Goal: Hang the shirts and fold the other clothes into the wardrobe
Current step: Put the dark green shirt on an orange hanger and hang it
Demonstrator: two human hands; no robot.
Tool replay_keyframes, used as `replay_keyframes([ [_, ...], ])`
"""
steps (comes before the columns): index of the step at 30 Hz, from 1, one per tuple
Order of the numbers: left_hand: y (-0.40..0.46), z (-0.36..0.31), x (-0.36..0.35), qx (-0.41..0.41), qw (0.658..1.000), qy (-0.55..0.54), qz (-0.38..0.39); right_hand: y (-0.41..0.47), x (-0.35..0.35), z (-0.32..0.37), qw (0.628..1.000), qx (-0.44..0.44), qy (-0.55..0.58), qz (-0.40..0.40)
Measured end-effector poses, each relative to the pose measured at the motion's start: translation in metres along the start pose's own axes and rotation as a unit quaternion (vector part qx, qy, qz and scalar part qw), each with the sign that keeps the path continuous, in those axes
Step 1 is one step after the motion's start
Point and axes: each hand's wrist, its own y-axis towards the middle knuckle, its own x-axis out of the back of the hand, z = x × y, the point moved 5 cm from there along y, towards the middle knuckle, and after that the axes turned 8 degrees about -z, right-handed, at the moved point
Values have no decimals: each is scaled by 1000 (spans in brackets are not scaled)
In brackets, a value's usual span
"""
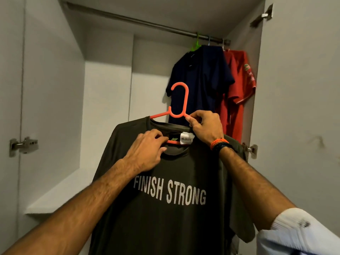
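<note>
Pinching the collar of the olive shirt (165, 208), the left hand (147, 153) risks tugging it off the orange hanger (181, 105), gripped by right hand (206, 129) fingers, below the rail (147, 23).

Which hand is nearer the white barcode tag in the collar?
Right. The right hand grips the orange hanger just right of the barcode tag, almost touching it. The left hand pinches the collar further left.
</note>
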Motion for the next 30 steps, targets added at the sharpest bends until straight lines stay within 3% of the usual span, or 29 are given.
replay_keyframes([
  [15,208,120,-80,15,994,-24,-102,220,-118,-26,984,111,-109,-88],
  [19,265,164,-101,-13,985,-54,-163,276,-151,-23,971,124,-154,-136],
  [30,402,237,-125,-72,963,-114,-231,392,-198,-11,922,139,-289,-217],
])
